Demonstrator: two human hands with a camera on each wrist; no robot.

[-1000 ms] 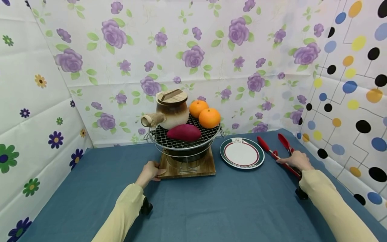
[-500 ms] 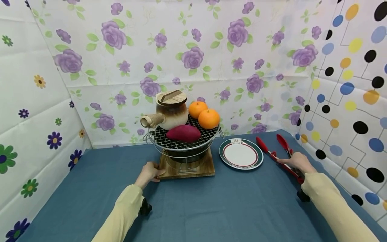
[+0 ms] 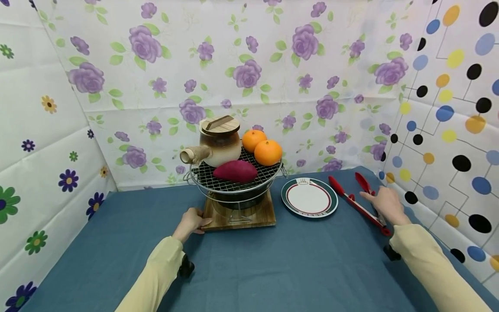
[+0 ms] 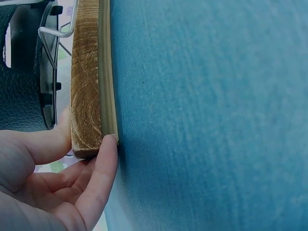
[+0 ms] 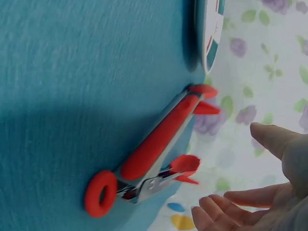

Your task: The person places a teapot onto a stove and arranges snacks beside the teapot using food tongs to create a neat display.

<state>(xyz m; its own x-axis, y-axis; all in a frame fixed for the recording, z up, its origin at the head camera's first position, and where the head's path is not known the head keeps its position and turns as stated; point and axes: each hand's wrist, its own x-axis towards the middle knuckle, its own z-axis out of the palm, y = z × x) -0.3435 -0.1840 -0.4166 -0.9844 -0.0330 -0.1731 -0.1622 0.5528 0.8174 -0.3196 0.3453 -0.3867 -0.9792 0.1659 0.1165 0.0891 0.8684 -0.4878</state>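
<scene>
Hiding part of the red tongs (image 3: 356, 200), right hand (image 3: 383, 204) hovers just above them, fingers spread, gripping nothing. Left hand (image 3: 191, 222) pinches wooden base (image 3: 238, 219) corner left of the tongs.

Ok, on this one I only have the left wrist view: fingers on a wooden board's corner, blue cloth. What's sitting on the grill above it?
Observer: A purple sweet potato lies at the front of the wire grill, with two oranges and a lidded clay pot behind it.
Operator: And the other hand?
Observer: The right hand is open over the red tongs, fingers straight, not gripping them.
Operator: Anything between the grill and the tongs?
Observer: A plate with a green rim, nothing on it.
</scene>
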